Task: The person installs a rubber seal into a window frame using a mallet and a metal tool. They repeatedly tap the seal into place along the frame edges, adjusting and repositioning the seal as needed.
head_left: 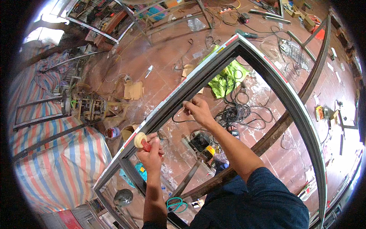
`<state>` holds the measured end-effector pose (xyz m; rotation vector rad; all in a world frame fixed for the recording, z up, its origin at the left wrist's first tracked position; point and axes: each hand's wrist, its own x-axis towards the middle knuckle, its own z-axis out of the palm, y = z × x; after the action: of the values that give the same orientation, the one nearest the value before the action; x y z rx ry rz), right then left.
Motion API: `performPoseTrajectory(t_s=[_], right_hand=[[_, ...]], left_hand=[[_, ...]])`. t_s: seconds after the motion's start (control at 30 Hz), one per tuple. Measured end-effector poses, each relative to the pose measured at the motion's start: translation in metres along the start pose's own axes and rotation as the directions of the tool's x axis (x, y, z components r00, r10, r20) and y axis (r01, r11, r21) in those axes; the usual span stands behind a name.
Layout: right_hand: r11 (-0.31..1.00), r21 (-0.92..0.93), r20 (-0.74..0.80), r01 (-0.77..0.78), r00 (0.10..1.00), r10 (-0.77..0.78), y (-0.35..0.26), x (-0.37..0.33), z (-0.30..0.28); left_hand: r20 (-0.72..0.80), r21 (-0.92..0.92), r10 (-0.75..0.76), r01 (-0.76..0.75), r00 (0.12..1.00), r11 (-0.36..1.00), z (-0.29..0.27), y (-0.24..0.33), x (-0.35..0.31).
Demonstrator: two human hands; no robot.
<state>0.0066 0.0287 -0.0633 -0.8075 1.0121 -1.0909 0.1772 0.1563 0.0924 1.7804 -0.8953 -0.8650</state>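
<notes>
A large dark window frame, its outer edge covered with white film, lies slanted in front of me. My left hand is closed around the red handle of a mallet with a round cream head, at the frame's left side. Farther up that side, my right hand is at the inner edge, fingers pinched together. Whatever is between those fingertips is too small to make out. A thin black strip or cable curves just below them; I cannot tell whether it touches the hand.
Under the frame runs a brown metal bar. Coiled black cables and a bright green sheet lie on the red tiled floor. Striped sheeting covers a bulky thing at left. A wooden stand is nearby.
</notes>
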Motion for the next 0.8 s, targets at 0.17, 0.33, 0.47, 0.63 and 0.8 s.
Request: performPoseTrajectory(t_s=[0.17, 0.33, 0.47, 0.63, 0.8], right_hand=[[0.999, 0.028, -0.095, -0.025, 0.995, 0.028, 0.008, 0.009, 0.004], [0.996, -0.021, -0.025, -0.083, 0.996, 0.082, -0.012, 0.014, -0.009], [0.992, -0.020, -0.025, -0.126, 0.992, 0.126, -0.011, 0.020, -0.013], [0.977, -0.097, 0.020, -0.189, 0.981, 0.192, -0.030, 0.019, -0.016], [0.979, -0.046, 0.023, -0.199, 0.980, 0.200, -0.040, 0.030, -0.035]], left_hand=[[0.041, -0.017, -0.010, 0.010, 0.999, 1.000, 0.009, -0.013, -0.006], [0.074, 0.126, 0.057, -0.066, 0.996, 0.990, 0.016, -0.027, -0.007], [0.394, 0.460, 0.567, -0.689, 0.723, 0.560, 0.058, -0.022, 0.012], [0.522, 0.558, 0.421, -0.670, 0.742, 0.489, 0.089, -0.027, 0.030], [0.488, 0.617, 0.491, -0.683, 0.721, 0.390, 0.094, -0.040, 0.034]])
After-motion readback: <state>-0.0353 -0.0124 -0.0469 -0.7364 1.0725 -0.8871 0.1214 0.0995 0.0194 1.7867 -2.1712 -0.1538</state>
